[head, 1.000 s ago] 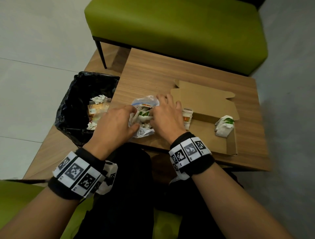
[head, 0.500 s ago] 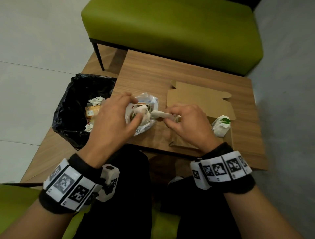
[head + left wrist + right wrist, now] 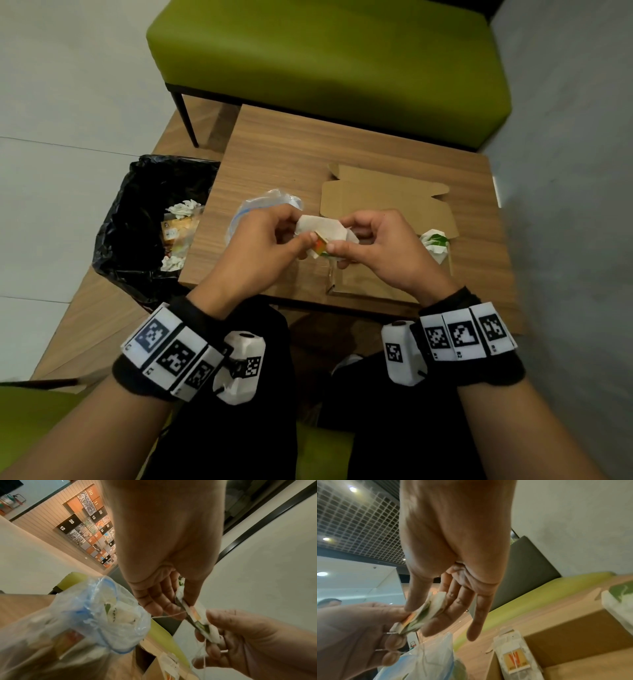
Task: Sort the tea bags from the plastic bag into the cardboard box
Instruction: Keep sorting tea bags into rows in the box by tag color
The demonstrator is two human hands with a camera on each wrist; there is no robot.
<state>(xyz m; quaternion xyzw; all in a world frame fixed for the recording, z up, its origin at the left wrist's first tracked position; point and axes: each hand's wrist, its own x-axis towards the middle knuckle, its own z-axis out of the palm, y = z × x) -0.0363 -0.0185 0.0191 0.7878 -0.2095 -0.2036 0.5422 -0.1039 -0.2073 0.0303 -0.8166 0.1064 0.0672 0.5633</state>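
Note:
Both hands hold one white tea bag (image 3: 325,233) with an orange and green tag above the table. My left hand (image 3: 270,240) pinches its left end, my right hand (image 3: 370,240) pinches its right end between thumb and fingers. The same tea bag (image 3: 197,614) shows edge-on between both hands in the left wrist view, its string trailing. The clear plastic bag (image 3: 263,209) with more tea bags (image 3: 120,614) lies just behind my left hand. The open cardboard box (image 3: 387,209) lies under my right hand and holds a green-tagged tea bag (image 3: 435,241) and an orange-tagged tea bag (image 3: 515,660).
A black-lined waste bin (image 3: 150,226) with crumpled paper stands left of the small wooden table (image 3: 308,150). A green bench (image 3: 325,61) sits behind the table. A grey wall (image 3: 568,171) runs along the right.
My right hand drew a tea bag out of the plastic bag. Both hands lifted off the bag and now hold that tea bag between them above the box's edge.

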